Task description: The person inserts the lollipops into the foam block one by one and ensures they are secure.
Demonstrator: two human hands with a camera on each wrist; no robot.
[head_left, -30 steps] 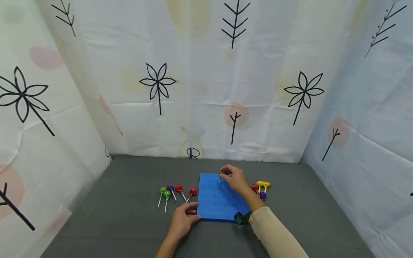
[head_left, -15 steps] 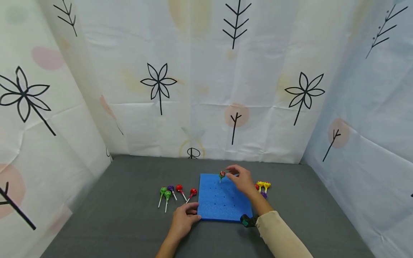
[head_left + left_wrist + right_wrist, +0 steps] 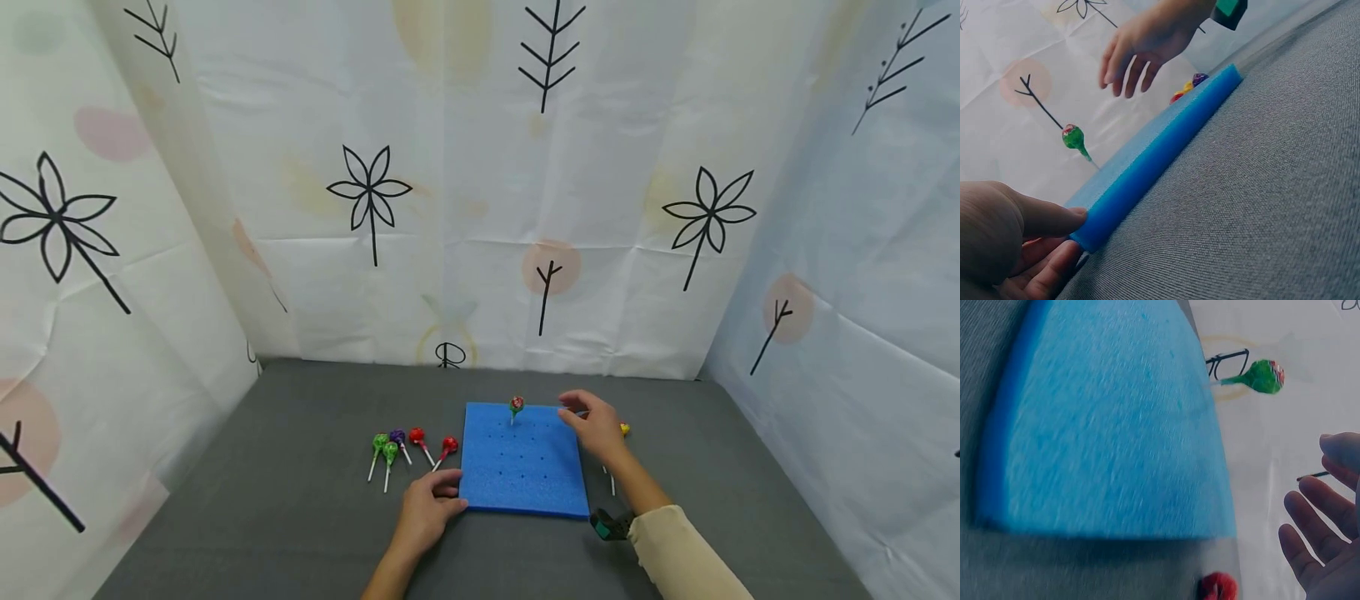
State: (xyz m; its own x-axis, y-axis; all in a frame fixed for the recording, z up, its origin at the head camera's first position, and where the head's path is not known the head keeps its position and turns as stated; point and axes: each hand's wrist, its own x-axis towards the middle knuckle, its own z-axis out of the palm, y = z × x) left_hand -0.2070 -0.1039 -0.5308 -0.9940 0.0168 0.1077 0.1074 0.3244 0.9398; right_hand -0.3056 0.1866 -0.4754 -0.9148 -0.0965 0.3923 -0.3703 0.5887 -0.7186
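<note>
Left grip (image 3: 425,514) pinches the blue board (image 3: 525,490), right grip (image 3: 598,428) is spread; imo brace firmly, don't bump the far green lollipop (image 3: 517,405).

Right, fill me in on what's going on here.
A person is working with lollipops and a blue foam board. Their left hand holds its near left corner, while the right hand hovers by the far right corner, holding nothing. One green lollipop stands near the far edge, the only one in the board. Two green, one purple and two red lollipops lie to the left; more lollipops lie to the right, partly hidden by the right arm in the head view.
</note>
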